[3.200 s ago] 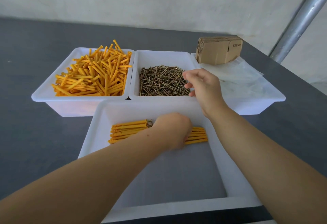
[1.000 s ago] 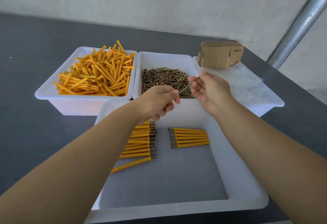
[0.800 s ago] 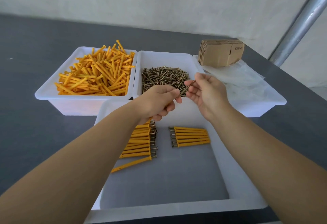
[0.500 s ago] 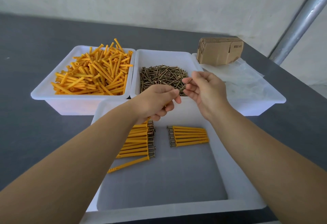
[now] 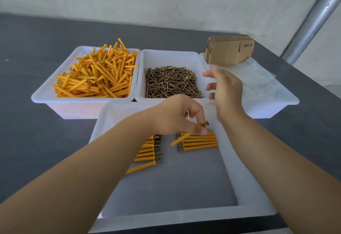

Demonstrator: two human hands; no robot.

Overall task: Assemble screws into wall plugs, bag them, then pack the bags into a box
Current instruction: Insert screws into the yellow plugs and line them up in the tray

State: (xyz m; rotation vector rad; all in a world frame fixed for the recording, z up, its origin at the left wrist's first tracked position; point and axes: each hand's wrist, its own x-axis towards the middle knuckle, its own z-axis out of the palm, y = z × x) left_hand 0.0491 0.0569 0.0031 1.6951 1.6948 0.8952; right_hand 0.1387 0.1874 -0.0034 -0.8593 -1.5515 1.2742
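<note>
Orange assembled plugs (image 5: pixel 198 141) lie in two rows in the near tray (image 5: pixel 239 174); left hand (image 5: pixel 177 117) pinches another above them, right hand (image 5: pixel 225 93) open (bagging, boxing not begun, I judge).

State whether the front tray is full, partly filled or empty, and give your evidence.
Partly filled. The front tray holds two small rows of assembled plugs, and much of its grey floor is bare.
</note>
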